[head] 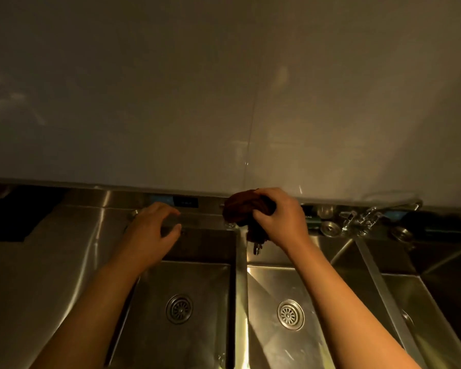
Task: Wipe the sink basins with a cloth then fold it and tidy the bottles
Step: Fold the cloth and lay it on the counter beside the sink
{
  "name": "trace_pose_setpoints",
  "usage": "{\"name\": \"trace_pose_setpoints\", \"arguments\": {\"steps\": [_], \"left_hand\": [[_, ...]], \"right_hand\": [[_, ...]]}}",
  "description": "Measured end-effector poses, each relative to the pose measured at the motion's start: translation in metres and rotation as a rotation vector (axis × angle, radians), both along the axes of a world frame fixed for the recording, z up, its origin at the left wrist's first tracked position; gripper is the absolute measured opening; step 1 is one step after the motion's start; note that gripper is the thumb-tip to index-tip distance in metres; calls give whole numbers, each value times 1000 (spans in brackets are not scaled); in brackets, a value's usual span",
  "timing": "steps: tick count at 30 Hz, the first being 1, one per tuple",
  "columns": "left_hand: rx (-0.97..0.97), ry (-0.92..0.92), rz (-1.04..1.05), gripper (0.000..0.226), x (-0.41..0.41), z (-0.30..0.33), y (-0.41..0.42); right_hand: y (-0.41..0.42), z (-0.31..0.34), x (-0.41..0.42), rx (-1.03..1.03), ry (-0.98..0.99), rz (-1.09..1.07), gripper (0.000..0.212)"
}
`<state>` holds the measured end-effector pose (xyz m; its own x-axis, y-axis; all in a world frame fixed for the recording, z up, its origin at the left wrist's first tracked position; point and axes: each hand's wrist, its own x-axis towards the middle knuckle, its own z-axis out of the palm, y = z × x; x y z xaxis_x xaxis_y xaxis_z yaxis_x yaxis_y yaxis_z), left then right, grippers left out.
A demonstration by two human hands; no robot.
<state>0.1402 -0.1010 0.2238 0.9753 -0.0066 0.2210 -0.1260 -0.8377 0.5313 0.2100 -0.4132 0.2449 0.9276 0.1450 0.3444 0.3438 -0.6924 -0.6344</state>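
Observation:
My right hand point(280, 218) grips a bunched dark brown cloth point(241, 207) on the back ledge, over the divider between the two nearer steel basins. Part of the cloth hangs below the hand over a tap spout point(256, 248). My left hand point(155, 226) hovers with loosely curved fingers above the back rim of the left basin point(197, 342) and holds nothing. The middle basin point(317, 347) lies below my right forearm. Each basin has a round drain strainer point(179, 308). A dark green bottle point(311, 218) lies dimly seen behind my right hand.
A third basin point(442, 328) is at the far right, with tap handles point(362, 218) and round metal fittings point(330, 228) on the ledge behind it. A flat steel counter point(37, 262) spreads to the left with dark items point(14, 211) at its back. A plain wall point(224, 89) rises behind.

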Motion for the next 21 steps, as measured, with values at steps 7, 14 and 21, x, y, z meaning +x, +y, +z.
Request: {"name": "trace_pose_setpoints", "arguments": {"steps": [7,14,21], "left_hand": [[-100,4,-123,24,3,-15,30],[-143,7,-227,24,-22,-17,26],[-117,3,-265,25,-65,-8,16]], "right_hand": [[31,-7,-50,31,48,-95,45],[38,-7,-102,15,45,-171,46],[37,-1,-154,44,27,-178,45]]}}
